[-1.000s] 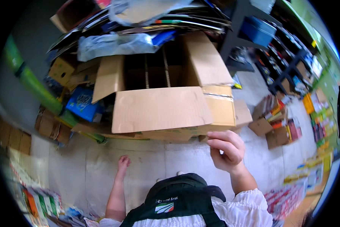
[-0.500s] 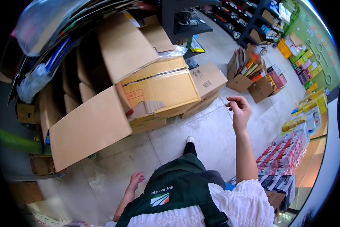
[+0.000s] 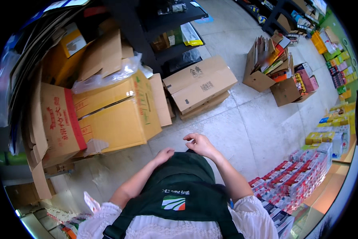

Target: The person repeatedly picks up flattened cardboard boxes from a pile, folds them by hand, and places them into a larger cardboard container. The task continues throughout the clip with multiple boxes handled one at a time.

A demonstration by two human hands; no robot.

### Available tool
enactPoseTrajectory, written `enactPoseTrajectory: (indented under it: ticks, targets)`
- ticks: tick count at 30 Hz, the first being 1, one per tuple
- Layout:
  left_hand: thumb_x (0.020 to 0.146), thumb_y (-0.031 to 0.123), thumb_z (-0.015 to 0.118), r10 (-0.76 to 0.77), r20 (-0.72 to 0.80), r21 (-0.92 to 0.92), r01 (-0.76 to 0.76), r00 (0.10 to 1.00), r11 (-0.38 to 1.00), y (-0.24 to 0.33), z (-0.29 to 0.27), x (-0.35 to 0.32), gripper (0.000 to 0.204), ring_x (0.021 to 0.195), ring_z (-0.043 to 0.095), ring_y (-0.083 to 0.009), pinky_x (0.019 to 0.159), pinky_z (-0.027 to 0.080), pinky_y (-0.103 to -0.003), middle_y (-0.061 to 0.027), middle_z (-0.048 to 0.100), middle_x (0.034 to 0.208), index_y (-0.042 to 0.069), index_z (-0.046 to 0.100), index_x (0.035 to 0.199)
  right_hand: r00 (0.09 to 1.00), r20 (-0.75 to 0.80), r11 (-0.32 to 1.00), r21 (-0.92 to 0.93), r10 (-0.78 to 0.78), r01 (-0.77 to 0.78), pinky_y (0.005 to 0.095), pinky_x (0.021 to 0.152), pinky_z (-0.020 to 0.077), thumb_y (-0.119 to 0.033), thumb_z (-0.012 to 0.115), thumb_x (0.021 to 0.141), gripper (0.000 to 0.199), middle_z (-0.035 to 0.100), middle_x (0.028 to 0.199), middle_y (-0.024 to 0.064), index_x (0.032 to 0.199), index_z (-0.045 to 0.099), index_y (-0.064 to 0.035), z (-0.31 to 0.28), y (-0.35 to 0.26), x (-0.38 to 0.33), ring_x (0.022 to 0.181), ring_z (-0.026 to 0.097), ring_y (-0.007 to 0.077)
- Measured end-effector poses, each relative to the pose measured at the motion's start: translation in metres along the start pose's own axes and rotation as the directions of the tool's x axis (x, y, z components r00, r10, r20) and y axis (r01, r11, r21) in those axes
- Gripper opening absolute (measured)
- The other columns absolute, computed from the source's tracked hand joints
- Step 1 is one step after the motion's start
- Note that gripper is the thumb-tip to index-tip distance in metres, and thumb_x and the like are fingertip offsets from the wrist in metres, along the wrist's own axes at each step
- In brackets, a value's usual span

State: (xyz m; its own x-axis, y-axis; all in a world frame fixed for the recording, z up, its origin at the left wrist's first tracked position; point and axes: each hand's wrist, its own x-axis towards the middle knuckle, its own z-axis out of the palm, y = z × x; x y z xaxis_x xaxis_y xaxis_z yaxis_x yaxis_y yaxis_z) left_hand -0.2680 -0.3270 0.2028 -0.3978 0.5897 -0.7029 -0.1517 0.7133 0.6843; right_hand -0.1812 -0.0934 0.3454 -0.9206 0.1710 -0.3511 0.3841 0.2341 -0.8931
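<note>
Both of my hands are in front of my green apron (image 3: 159,179) and touch no box. My right hand (image 3: 199,145) is loosely bent, thumb and fingers apart, with nothing in it. To its left, my left hand (image 3: 163,156) hangs near the apron, fingers slightly curled and holding nothing that I can see. Nearest ahead is a brown carton (image 3: 201,81) lying on another flat carton. Left of it sits a large yellow-brown taped box (image 3: 119,113), beside a carton with a red band (image 3: 59,123).
Folded cardboard sheets and plastic film (image 3: 107,77) crowd the left. A dark shelf (image 3: 163,20) stands behind the boxes. Farther right are open boxes of mixed goods (image 3: 262,65) on the tiled floor (image 3: 226,131). Shrink-wrapped red-and-white packs (image 3: 294,171) are stacked at the right.
My right hand has come down and left, closer to my left hand, which has moved up in front of the apron. The view has shifted, and the large open carton no longer covers the taped box.
</note>
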Motion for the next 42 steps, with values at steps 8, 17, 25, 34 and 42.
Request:
enactPoseTrajectory:
  ticks: [8,17,25,34,42]
  targets:
    - [0.079,0.025,0.054,0.197,-0.032,0.444,-0.163,0.980,0.881,0.158,0.047,0.223,0.036,0.089,0.060,-0.0270,0.077,0.046,-0.035,-0.0155,0.062,0.097,0.004,0.057,0.108,0.911,-0.292,0.952,0.181,0.291,-0.246,0.0295,0.068,0.0485,-0.011,0.059,0.076,0.026,0.063,0.093,0.0119,0.100,0.061,-0.0029,-0.119,0.120,-0.040,0.074,0.061,0.0186]
    - [0.076,0.020,0.052,0.091,-0.159,0.511,0.003,0.983,0.859,0.200,0.013,0.419,0.051,0.116,0.042,-0.0335,0.099,0.034,-0.038,-0.0189,0.042,0.127,0.006,0.043,0.125,0.748,-0.239,0.784,0.233,0.619,-0.575,0.0260,0.065,0.0470,-0.012,0.060,0.080,0.024,0.062,0.087,0.0056,0.102,0.059,-0.0016,-0.197,0.183,-0.043,0.073,0.057,0.0129]
    - [0.075,0.022,0.056,-0.033,-0.217,0.614,0.163,0.976,0.772,0.192,-0.023,0.506,0.060,0.121,0.036,-0.0328,0.101,0.031,-0.040,-0.0182,0.039,0.129,0.005,0.036,0.129,0.752,-0.103,0.750,0.238,0.651,-0.617,0.0278,0.066,0.0478,-0.009,0.056,0.080,0.024,0.062,0.088,0.0097,0.102,0.059,-0.0013,-0.245,0.201,0.049,0.075,0.059,0.0161]
    - [0.067,0.031,0.066,-0.092,-0.235,0.710,0.236,0.968,0.664,0.194,-0.013,0.553,0.066,0.117,0.039,-0.0314,0.097,0.034,-0.043,-0.0144,0.044,0.123,0.008,0.041,0.124,0.768,-0.079,0.768,0.177,0.635,-0.616,0.0333,0.068,0.0492,-0.009,0.058,0.077,0.023,0.061,0.091,0.0154,0.099,0.058,-0.0018,-0.307,0.229,0.092,0.076,0.062,0.0259]
    - [0.071,0.019,0.063,-0.039,0.184,0.747,-0.114,0.982,0.656,0.228,-0.001,0.496,0.052,0.091,0.055,-0.0341,0.085,0.044,-0.039,-0.0143,0.055,0.105,0.016,0.049,0.121,0.955,-0.072,0.954,-0.058,0.289,-0.294,0.0377,0.070,0.0480,-0.007,0.059,0.075,0.020,0.059,0.088,0.0157,0.095,0.059,-0.0028,-0.354,0.255,0.135,0.080,0.060,0.0313]
